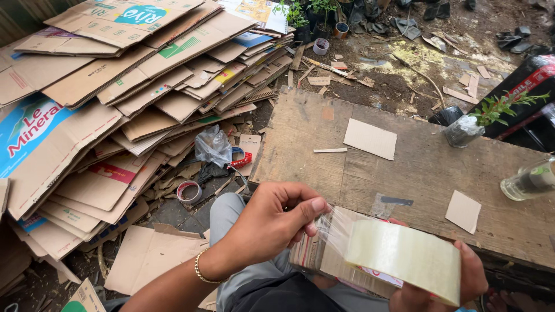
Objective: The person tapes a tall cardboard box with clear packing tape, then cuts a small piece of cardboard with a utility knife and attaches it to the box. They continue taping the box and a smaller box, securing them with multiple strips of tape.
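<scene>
My right hand (457, 286) grips a wide roll of clear packing tape (404, 257) at the lower right. A stretch of clear tape runs from the roll to a small stack of cardboard pieces (315, 257) beside it. My left hand (272, 222), with a gold bracelet on the wrist, pinches the tape's free end above that stack. Both hands hover over my lap, just in front of a low wooden board (416, 167).
A big heap of flattened cardboard boxes (115, 98) fills the left. On the board lie cardboard scraps (370, 138), a bagged seedling (471, 124) and a glass bottle (529, 182). A tape roll (188, 191) and a plastic bag (213, 145) lie on the ground.
</scene>
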